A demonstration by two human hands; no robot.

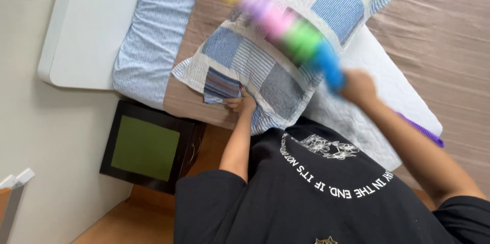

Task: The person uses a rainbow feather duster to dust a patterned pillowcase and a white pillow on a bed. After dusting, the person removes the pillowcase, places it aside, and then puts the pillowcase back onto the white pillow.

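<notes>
My left hand (241,104) grips the lower corner of a blue-and-white patchwork pillow (286,45) and holds it up off the bed. My right hand (359,88) is closed around the handle of a rainbow-coloured duster (286,24). The duster lies across the face of the pillow and is blurred by motion. The pillow hides part of the bed behind it.
The bed has a brown sheet (444,34) and a white quilted pad (367,116), with a pale blue striped cover (153,29) by the white headboard (87,29). A black nightstand with a green top (148,147) stands on the wooden floor. A purple strip (423,130) lies by my right arm.
</notes>
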